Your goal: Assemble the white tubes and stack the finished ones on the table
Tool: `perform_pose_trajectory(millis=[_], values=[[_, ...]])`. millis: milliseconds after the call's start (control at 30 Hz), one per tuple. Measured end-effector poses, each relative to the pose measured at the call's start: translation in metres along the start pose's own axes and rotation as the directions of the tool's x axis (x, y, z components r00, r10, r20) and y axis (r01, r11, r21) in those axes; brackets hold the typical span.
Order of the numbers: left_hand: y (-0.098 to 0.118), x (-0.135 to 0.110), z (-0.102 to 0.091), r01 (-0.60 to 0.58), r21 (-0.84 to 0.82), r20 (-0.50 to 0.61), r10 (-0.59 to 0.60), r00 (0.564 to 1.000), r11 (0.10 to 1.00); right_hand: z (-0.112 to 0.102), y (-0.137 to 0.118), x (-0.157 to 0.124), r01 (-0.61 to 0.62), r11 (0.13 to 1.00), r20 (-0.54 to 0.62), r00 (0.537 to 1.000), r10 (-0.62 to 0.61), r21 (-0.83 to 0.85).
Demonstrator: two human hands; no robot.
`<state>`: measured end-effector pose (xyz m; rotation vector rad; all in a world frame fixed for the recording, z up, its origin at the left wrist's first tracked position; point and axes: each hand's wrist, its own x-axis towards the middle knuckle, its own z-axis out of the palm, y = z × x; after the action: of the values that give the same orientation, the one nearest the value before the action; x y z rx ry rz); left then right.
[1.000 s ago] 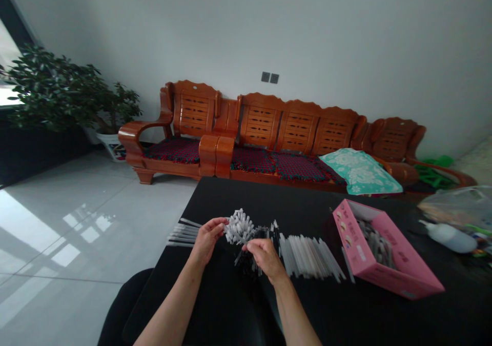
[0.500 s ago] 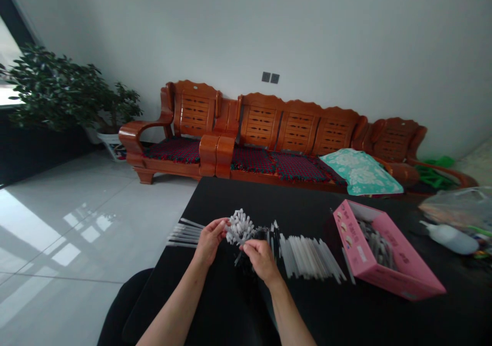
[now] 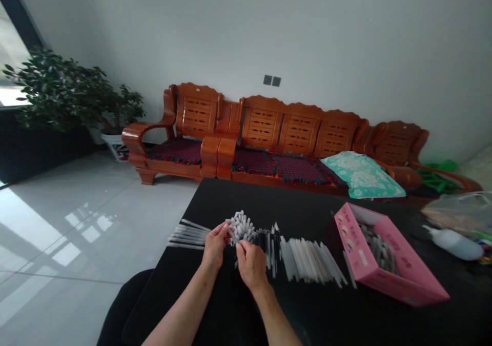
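A bundle of thin sticks with whitish capped ends [image 3: 242,226] stands over the near part of the black table, its ends facing up. My left hand [image 3: 216,243] pinches at the left side of these ends with thumb and fingertips. Wrapped round the bundle from the right is my right hand [image 3: 251,264], its thumb lying just under the white ends. The lower part of the bundle is mostly hidden behind that hand. Thin dark sticks [image 3: 272,251] lie just right of it, beside a row of pale translucent tubes [image 3: 309,261]. More pale tubes [image 3: 190,235] fan out left of my left hand.
On the right of the black table [image 3: 215,195] is an open pink box [image 3: 413,269] with grey sticks inside. Beyond it lie a white squeeze bottle [image 3: 453,242] and a clear plastic bag [image 3: 461,207]. A wooden sofa [image 3: 300,128] runs along the wall behind.
My right hand has shifted slightly left and closed further round the bundle, uncovering more dark sticks on its right. My left hand has moved slightly right and stays at the white ends.
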<state>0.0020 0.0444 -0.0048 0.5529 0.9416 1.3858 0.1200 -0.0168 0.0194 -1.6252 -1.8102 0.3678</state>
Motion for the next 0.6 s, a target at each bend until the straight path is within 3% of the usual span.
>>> perform_pose_trajectory(millis=[100, 367, 600], values=[[-0.004, -0.002, 0.005, -0.058, -0.028, -0.029, 0.057, 0.998, 0.998, 0.005, 0.001, 0.001, -0.015, 0.999, -0.010, 1.000, 0.015, 0.045], [-0.004, -0.007, 0.016, -0.109, -0.054, -0.025, 0.108, 0.994, 0.993, -0.002, -0.006, 0.006, -0.118, 0.899, 0.002, 0.992, 0.129, 0.422], [0.000, -0.006, -0.001, -0.065, 0.088, 0.059, 0.060, 0.996, 0.994, 0.004, 0.005, 0.007, -0.216, 0.849, 0.082, 0.976, 0.202, 0.482]])
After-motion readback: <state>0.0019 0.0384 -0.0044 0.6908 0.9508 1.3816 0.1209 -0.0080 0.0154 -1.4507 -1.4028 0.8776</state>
